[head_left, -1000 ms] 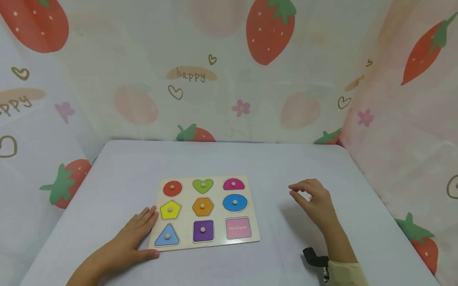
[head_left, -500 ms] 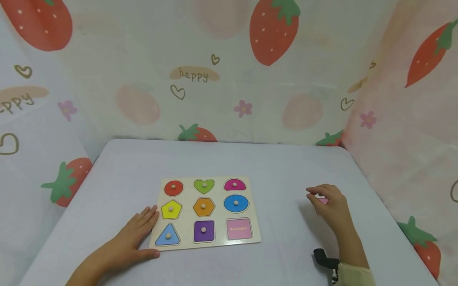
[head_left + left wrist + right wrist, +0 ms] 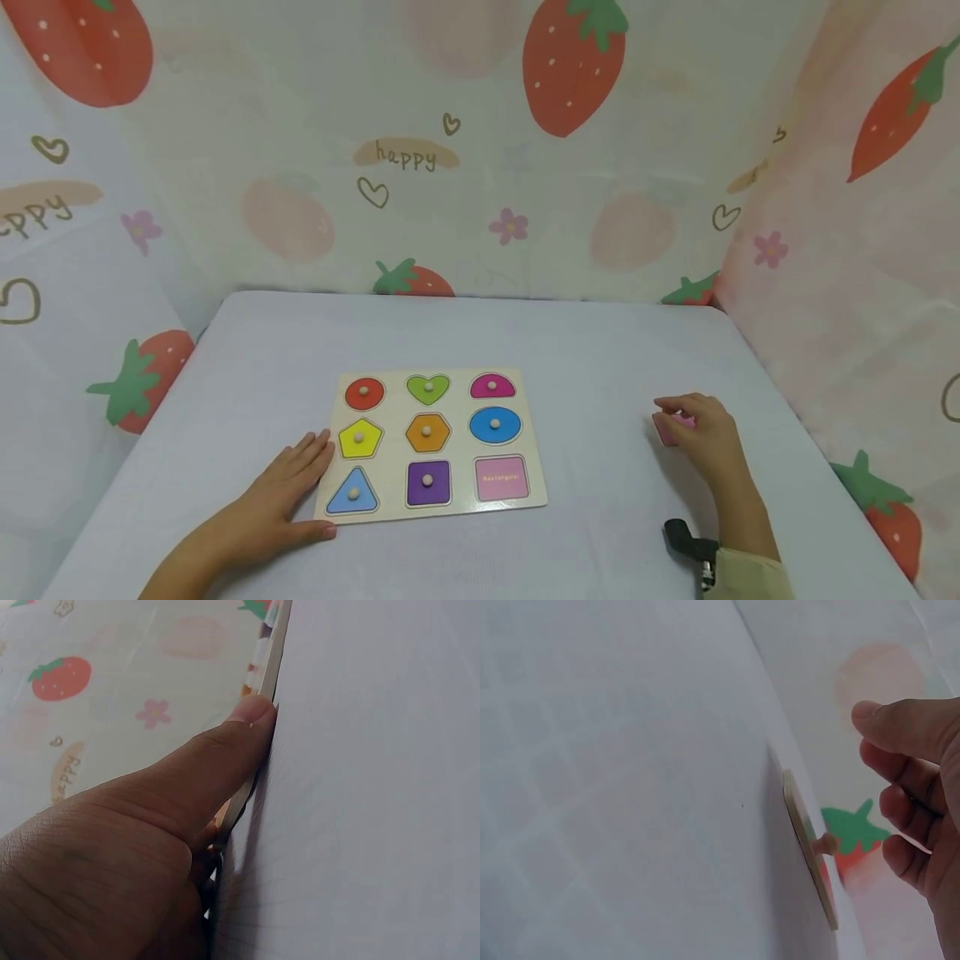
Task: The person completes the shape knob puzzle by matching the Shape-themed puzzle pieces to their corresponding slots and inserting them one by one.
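A wooden shape puzzle board (image 3: 465, 511) lies on the white table, with knobbed pieces in its slots and a bare pink slot marked "Rectangular" (image 3: 501, 479) at the near right corner. Along the board's left edge rests my left hand (image 3: 258, 508), fingers straight, thumb at the near corner; the left wrist view shows the thumb (image 3: 217, 750) against the board's side. To the right, the pink rectangular puzzle piece (image 3: 664, 432) lies flat, partly covered by my right hand (image 3: 705, 437). In the right wrist view the piece's knob (image 3: 825, 844) stands apart from the loosely curled fingers (image 3: 904, 808).
A black wrist camera mount (image 3: 686, 542) hangs below the right wrist. Cloth walls printed with strawberries (image 3: 573, 67) stand behind the table and at both sides. White tabletop (image 3: 585, 350) stretches between the board and the right hand.
My right hand has moved right, away from the board, and come down with the pink piece. It has let go of the piece on the table. The left hand stays at the board.
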`<state>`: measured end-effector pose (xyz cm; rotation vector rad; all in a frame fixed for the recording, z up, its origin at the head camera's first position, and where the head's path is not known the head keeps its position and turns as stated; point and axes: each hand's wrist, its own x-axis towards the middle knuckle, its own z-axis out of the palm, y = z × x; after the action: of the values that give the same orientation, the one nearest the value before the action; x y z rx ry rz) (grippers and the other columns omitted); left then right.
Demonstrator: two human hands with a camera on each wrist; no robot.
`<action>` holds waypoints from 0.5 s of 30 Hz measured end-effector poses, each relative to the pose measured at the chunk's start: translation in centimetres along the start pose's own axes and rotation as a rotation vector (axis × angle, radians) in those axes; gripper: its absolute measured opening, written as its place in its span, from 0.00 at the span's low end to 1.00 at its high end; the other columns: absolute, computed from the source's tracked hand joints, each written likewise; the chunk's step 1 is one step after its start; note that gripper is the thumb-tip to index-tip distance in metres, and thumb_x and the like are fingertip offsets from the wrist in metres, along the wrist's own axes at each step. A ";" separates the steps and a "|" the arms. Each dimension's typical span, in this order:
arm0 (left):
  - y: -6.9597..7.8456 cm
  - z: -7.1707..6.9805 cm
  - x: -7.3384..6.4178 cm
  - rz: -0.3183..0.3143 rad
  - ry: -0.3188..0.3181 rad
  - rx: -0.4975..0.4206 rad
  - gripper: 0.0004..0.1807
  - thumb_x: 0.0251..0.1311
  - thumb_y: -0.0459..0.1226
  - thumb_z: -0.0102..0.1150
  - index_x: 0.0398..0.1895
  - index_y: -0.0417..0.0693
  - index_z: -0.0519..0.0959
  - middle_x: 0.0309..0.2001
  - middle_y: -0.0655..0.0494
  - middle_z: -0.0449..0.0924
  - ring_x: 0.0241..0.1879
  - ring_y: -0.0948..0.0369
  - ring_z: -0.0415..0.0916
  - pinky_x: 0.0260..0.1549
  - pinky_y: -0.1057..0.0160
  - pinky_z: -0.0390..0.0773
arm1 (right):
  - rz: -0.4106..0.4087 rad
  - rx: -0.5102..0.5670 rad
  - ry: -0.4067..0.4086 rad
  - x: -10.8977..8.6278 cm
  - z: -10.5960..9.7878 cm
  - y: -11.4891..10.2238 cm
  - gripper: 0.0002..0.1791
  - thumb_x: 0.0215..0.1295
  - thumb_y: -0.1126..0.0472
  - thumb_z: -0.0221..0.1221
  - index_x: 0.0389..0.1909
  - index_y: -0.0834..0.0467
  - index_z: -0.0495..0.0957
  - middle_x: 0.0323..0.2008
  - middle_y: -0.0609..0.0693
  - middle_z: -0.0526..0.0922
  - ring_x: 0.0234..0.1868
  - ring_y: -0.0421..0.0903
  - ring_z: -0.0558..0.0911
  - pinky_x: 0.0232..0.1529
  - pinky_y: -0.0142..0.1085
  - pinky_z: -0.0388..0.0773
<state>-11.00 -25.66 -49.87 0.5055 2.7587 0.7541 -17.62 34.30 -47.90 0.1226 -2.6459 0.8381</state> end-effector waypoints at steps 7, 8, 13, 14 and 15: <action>0.1 -0.1 -0.1 0.007 0.002 0.011 0.63 0.49 0.69 0.67 0.82 0.47 0.54 0.83 0.51 0.45 0.82 0.45 0.36 0.62 0.85 0.18 | -0.001 -0.038 0.021 -0.4 -0.6 0.7 0.11 0.63 0.68 0.67 0.46 0.61 0.88 0.38 0.54 0.86 0.43 0.51 0.77 0.40 0.36 0.72; 0.1 -0.1 0.0 0.006 0.000 0.006 0.63 0.49 0.69 0.67 0.82 0.48 0.54 0.84 0.51 0.45 0.82 0.46 0.36 0.66 0.82 0.18 | 0.006 -0.048 0.016 -0.5 -0.8 0.9 0.11 0.63 0.68 0.67 0.47 0.61 0.88 0.37 0.55 0.86 0.43 0.52 0.77 0.40 0.37 0.72; 0.1 -0.1 0.0 0.003 0.002 0.001 0.63 0.49 0.69 0.67 0.83 0.50 0.53 0.84 0.53 0.45 0.83 0.47 0.35 0.66 0.82 0.18 | 0.110 -0.073 -0.061 -0.5 -1.5 1.6 0.13 0.66 0.63 0.66 0.50 0.62 0.86 0.41 0.58 0.86 0.46 0.57 0.79 0.42 0.46 0.74; 0.0 -0.1 0.0 0.006 0.006 0.005 0.63 0.49 0.69 0.67 0.83 0.50 0.53 0.84 0.53 0.45 0.83 0.47 0.36 0.66 0.82 0.18 | 0.136 -0.079 -0.081 -0.5 -1.5 1.8 0.14 0.67 0.62 0.66 0.51 0.62 0.86 0.42 0.58 0.86 0.47 0.57 0.78 0.42 0.45 0.74; 0.0 -0.1 0.1 0.008 0.008 0.009 0.63 0.48 0.69 0.67 0.82 0.50 0.54 0.84 0.52 0.45 0.82 0.47 0.36 0.62 0.85 0.18 | 0.166 -0.077 -0.104 -0.6 -1.5 2.0 0.15 0.68 0.61 0.65 0.52 0.62 0.86 0.43 0.59 0.85 0.48 0.57 0.78 0.41 0.44 0.74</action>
<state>-11.06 -25.63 -49.80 0.5162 2.7703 0.7471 -16.98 36.78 -48.05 -0.0760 -2.8119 0.7998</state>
